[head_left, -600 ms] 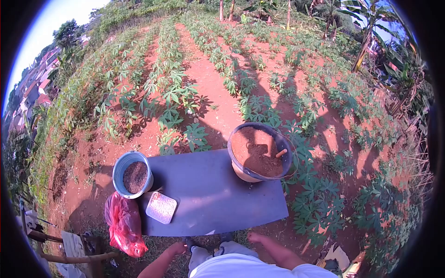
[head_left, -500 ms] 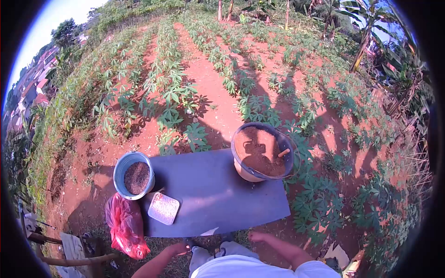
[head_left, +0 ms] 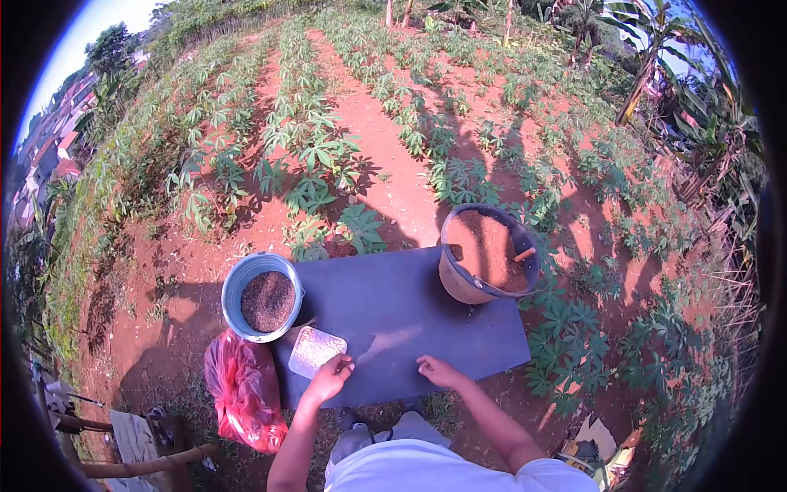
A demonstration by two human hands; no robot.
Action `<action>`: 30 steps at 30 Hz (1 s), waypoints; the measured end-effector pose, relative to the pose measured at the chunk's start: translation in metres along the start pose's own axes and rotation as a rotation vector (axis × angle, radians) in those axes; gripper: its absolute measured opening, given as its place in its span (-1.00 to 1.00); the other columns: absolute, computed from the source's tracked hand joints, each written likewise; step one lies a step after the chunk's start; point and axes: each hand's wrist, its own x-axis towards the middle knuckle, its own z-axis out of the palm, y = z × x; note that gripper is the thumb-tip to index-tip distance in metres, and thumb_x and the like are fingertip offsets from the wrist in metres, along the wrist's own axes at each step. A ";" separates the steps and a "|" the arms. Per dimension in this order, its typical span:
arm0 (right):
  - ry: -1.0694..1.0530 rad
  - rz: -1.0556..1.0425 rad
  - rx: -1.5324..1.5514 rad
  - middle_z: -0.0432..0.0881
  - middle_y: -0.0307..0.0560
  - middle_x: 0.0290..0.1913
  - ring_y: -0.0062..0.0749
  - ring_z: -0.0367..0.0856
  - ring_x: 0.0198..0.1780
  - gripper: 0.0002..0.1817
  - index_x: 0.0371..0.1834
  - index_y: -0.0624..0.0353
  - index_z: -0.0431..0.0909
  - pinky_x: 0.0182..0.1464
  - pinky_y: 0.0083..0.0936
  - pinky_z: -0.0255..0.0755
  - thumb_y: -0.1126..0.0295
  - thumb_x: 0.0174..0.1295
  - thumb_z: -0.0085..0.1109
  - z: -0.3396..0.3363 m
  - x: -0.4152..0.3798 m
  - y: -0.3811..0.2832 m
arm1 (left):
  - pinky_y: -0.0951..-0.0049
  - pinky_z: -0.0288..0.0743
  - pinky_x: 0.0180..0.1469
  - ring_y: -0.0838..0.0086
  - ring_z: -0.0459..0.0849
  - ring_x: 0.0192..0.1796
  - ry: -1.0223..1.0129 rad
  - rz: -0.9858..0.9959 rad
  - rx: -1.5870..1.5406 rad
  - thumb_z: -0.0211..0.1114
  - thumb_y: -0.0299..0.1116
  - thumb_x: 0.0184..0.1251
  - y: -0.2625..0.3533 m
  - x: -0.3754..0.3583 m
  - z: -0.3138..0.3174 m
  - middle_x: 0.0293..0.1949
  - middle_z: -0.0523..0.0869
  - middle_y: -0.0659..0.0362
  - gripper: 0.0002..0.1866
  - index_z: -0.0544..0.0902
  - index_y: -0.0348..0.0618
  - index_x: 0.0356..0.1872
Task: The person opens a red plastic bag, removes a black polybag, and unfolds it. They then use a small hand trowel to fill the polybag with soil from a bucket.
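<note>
My left hand (head_left: 331, 377) is over the near-left part of a dark table, at the near edge of a shallow white tray (head_left: 310, 348) of small pale pieces. Its fingers are loosely bent and apart, with nothing visible in them. To the right, my right hand (head_left: 439, 372) hovers at the table's (head_left: 393, 295) near edge, fingers slightly spread and no object showing. A blue-grey bucket (head_left: 238, 283) of dark granular material stands just beyond the tray. At the far right corner is a large dark bucket (head_left: 463, 285) of reddish soil, a brown handle (head_left: 525, 255) sticking out.
A red plastic bag (head_left: 242, 389) sits against the table's left side. Rows of leafy plants (head_left: 316, 156) on red soil stretch beyond the table, with more plants (head_left: 570, 357) at its right. A wooden pole (head_left: 152, 465) lies at lower left.
Both hands have risen from below the table's near edge to over it, the left one reaching the white tray. The view has shifted, so the table and buckets sit farther right.
</note>
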 end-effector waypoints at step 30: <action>-0.552 -0.805 -0.451 0.59 0.24 0.23 0.12 0.59 0.27 -0.53 0.29 0.31 0.42 0.31 -0.10 0.48 0.34 0.38 0.18 0.177 0.087 -0.201 | 0.39 0.61 -0.03 0.42 0.74 -0.10 0.750 -0.319 0.084 0.27 -0.37 0.51 -0.063 -0.147 -0.078 -0.09 0.75 0.09 -0.74 0.63 -0.31 0.08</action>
